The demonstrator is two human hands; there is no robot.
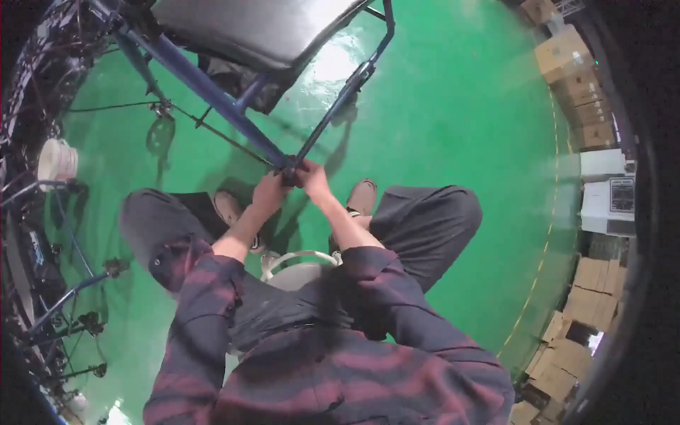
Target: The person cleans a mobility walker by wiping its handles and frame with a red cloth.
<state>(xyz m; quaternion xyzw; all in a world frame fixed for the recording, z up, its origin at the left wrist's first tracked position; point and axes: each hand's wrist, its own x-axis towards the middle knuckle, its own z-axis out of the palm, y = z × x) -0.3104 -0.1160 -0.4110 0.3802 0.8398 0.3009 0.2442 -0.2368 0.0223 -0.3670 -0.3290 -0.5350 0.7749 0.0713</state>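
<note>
A blue tubular metal frame with a black padded seat stands in front of me at the top of the head view. Its tubes come together at a dark joint between my knees. My left hand is closed at the left side of this joint, and my right hand grips it from the right. Both sets of fingers bend around the tube ends, so the small parts under them are partly hidden. A thin dark rod runs from the joint toward the upper left.
Beneath me is a white round stool or bucket with a handle-like rim. A white bucket stands at the left, near more blue frames. Stacked cardboard boxes line the right side beyond a yellow floor line. The floor is green.
</note>
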